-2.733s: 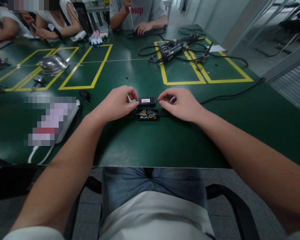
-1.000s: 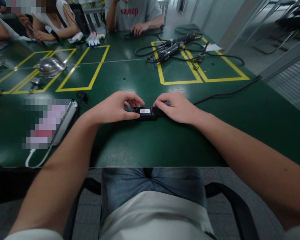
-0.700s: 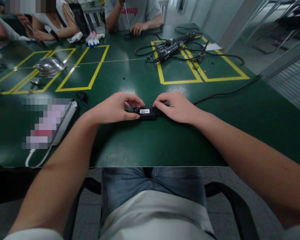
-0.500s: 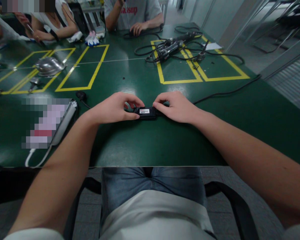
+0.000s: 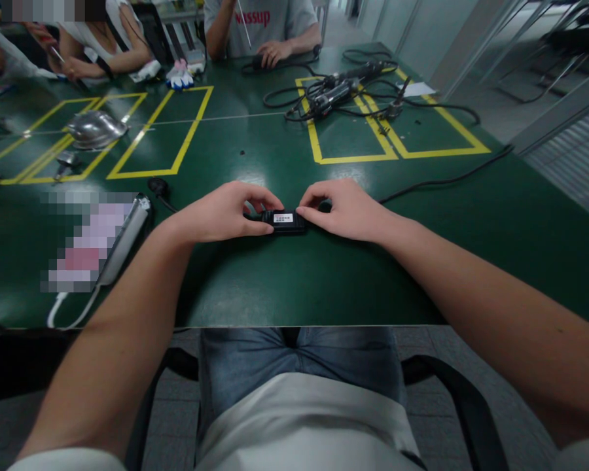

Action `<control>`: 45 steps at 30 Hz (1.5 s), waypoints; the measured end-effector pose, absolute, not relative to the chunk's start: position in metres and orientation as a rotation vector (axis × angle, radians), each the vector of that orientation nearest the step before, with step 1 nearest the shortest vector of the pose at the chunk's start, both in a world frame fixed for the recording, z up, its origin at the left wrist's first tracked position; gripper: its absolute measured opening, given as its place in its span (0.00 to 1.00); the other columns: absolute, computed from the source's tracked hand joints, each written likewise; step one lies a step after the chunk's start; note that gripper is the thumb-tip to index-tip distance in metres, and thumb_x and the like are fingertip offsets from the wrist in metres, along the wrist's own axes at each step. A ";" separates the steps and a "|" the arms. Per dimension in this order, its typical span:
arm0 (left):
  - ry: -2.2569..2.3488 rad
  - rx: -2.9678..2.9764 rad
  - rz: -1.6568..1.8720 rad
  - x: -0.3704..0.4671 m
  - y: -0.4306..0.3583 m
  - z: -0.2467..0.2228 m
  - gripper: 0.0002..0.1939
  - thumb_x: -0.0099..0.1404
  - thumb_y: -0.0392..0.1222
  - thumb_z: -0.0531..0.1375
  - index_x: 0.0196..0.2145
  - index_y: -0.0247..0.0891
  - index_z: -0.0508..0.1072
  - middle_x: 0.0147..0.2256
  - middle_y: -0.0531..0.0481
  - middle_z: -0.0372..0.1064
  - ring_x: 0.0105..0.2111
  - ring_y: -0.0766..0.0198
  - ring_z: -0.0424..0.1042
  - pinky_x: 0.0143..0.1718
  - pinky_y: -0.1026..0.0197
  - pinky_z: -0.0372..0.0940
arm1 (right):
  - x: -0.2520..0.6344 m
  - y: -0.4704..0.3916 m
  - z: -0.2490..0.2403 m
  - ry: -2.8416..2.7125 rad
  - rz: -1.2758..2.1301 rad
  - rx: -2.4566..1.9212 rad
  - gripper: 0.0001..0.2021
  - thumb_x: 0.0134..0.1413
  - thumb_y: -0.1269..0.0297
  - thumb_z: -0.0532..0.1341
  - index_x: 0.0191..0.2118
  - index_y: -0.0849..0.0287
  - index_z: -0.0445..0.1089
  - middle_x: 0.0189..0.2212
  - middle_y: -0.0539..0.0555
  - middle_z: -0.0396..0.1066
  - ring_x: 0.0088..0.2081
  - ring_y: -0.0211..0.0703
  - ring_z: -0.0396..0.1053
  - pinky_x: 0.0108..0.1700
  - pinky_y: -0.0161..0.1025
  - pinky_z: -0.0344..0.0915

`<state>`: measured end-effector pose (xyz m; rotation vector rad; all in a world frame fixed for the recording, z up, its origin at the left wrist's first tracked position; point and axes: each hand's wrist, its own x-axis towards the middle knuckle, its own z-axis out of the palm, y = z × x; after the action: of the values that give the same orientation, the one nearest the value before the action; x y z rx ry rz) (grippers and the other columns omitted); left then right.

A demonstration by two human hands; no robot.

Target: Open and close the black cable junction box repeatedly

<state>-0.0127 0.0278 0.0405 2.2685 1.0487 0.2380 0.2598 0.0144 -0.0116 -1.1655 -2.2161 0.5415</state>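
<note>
A small black ribbed box [image 5: 289, 229] with a white printed label lies on the green table in front of me. It looks like an in-line cable box. Its left end is pinched between the thumb and fingers of my left hand [image 5: 228, 212]. My right hand [image 5: 343, 209] has its thumb and fingertips closed at the box's right end. Partly hidden by my right hand, a black cable [image 5: 442, 182] runs off to the right. To the left of my left hand lies a black plug [image 5: 158, 187] on a cord that passes behind my wrist.
Left of my forearm stands a phone [image 5: 98, 242], its screen blurred, with a white cable. Yellow tape [image 5: 358, 159] marks rectangles on the table. Dark tools with cables [image 5: 334, 98] and a metal shell [image 5: 95, 129] lie farther back. Co-workers sit across; one hand [image 5: 275, 53] rests there.
My right fingertips have shifted slightly left, onto the box's right end. My left hand holds its place. The thin rod in the co-worker's hand across the table has tilted.
</note>
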 end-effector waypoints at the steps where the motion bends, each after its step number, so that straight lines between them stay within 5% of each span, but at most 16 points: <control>1: 1.049 2.265 0.234 -0.013 0.028 0.040 0.26 0.64 0.53 0.71 0.57 0.41 0.87 0.51 0.46 0.86 0.50 0.51 0.81 0.56 0.52 0.73 | 0.260 0.014 -0.011 -2.215 0.544 -1.174 0.09 0.67 0.59 0.69 0.37 0.56 0.86 0.34 0.56 0.85 0.36 0.48 0.77 0.43 0.44 0.69; 10: 1.071 2.235 0.250 -0.013 0.029 0.037 0.34 0.63 0.54 0.73 0.64 0.38 0.83 0.53 0.43 0.85 0.51 0.51 0.81 0.56 0.51 0.73 | 0.261 0.014 -0.006 -2.229 0.605 -1.201 0.10 0.66 0.57 0.70 0.39 0.56 0.87 0.34 0.55 0.85 0.36 0.47 0.77 0.43 0.43 0.70; 16: 1.053 2.253 0.209 -0.012 0.028 0.039 0.28 0.64 0.52 0.71 0.59 0.40 0.86 0.52 0.46 0.86 0.50 0.51 0.81 0.57 0.52 0.73 | 0.261 0.014 -0.007 -2.247 0.596 -1.195 0.11 0.67 0.57 0.69 0.41 0.57 0.87 0.34 0.55 0.85 0.35 0.47 0.76 0.42 0.43 0.68; 45: 1.059 2.261 0.204 -0.012 0.027 0.040 0.28 0.65 0.53 0.71 0.60 0.41 0.87 0.52 0.46 0.86 0.50 0.52 0.81 0.56 0.53 0.72 | 0.263 0.012 -0.004 -2.345 0.520 -1.148 0.12 0.70 0.58 0.67 0.44 0.58 0.88 0.38 0.57 0.86 0.36 0.47 0.77 0.42 0.42 0.67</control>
<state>-0.0124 0.0274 0.0404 2.2612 1.0585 0.2036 0.2631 0.0119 -0.0040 -1.1480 -2.3448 0.5199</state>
